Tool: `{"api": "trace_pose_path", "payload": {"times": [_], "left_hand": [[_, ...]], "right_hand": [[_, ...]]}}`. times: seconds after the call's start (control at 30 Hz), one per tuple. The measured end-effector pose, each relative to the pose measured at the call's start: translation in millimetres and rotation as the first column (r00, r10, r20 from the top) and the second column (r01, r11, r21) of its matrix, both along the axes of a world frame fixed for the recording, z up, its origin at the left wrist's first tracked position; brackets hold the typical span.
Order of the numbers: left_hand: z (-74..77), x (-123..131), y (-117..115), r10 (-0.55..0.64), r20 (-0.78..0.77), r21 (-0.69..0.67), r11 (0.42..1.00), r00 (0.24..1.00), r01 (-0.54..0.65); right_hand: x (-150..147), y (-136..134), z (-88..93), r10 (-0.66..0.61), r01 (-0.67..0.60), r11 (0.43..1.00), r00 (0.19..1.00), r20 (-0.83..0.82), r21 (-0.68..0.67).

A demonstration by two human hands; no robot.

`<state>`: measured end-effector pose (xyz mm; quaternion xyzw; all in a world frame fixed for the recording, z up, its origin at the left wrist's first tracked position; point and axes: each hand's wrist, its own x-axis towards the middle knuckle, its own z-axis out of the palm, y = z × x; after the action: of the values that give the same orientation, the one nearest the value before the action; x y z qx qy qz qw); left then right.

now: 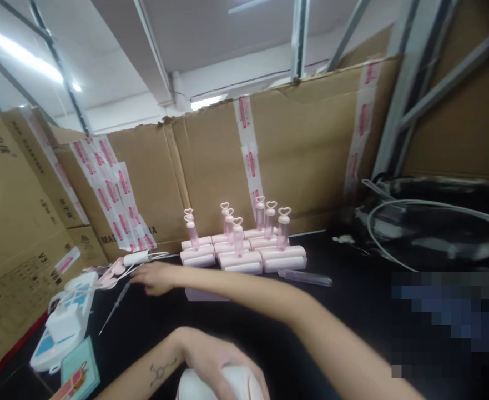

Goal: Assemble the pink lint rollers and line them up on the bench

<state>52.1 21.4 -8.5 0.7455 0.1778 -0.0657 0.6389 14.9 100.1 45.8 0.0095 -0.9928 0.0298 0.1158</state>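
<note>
My left hand [223, 361] curls over a rounded white housing [194, 386] at the bottom centre; the lower part of the housing is out of frame. My right hand [155, 278] reaches across to the left with bent fingers close together. Its fingertips are at thin white cables [130, 272] and by the handle end of a slim screwdriver [119, 300]; what they grip is hidden. Beside them lie a white cylinder [137, 257] and a pink part [114, 272]. Behind my right forearm stand several pink devices [240, 261] with clear tubes and heart-shaped tops.
A white and blue power strip [67, 322] with a plugged-in white adapter and a teal card [80, 366] are at left. A clear-handled tool [306, 278] lies right of the devices. Cardboard walls [311, 155] enclose the black surface; a pale cable [373, 233] loops at right.
</note>
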Motion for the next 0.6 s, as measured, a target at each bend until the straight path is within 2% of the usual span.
{"api": "trace_pose_path", "payload": {"times": [0.07, 0.13, 0.2, 0.3, 0.4, 0.5, 0.53, 0.6], "left_hand": [[-7.2, 0, 2, -0.08, 0.021, 0.011, 0.997, 0.997, 0.08], [-9.5, 0, 3, -0.108, 0.019, 0.027, 0.994, 0.994, 0.107], [-7.2, -1, 4, -0.106, 0.007, 0.033, 0.994, 0.994, 0.106], [0.3, -2, 3, -0.075, 0.016, 0.051, 0.996, 0.997, 0.074], [5.4, -5, -1, 0.02, 0.052, 0.078, 0.997, 0.998, -0.024], [6.8, -6, -6, 0.228, 0.111, 0.027, 0.972, 0.967, -0.232], [7.4, -5, -7, 0.32, 0.129, -0.021, 0.947, 0.939, -0.32], [10.7, 0, -7, 0.536, 0.16, -0.047, 0.843, 0.829, -0.536]], "right_hand": [[-44, -9, -17.2, 0.023, -0.025, 0.999, 0.998, 0.053, 0.044], [-71, -18, -32.2, 0.008, -0.015, 0.997, 0.996, 0.092, 0.079], [-82, -25, -42.3, -0.011, -0.001, 0.994, 0.994, 0.109, 0.112], [-78, -29, -44.8, -0.009, -0.004, 0.989, 0.996, 0.084, 0.146], [-43, -28, -32.0, -0.023, 0.023, 0.991, 1.0, -0.001, 0.129], [33, -25, -8.5, -0.107, 0.111, 0.993, 0.988, -0.114, 0.03], [66, -24, -0.1, -0.141, 0.139, 0.99, 0.978, -0.154, -0.029], [138, -24, 14.0, -0.28, 0.19, 0.931, 0.919, -0.278, -0.311]]}}
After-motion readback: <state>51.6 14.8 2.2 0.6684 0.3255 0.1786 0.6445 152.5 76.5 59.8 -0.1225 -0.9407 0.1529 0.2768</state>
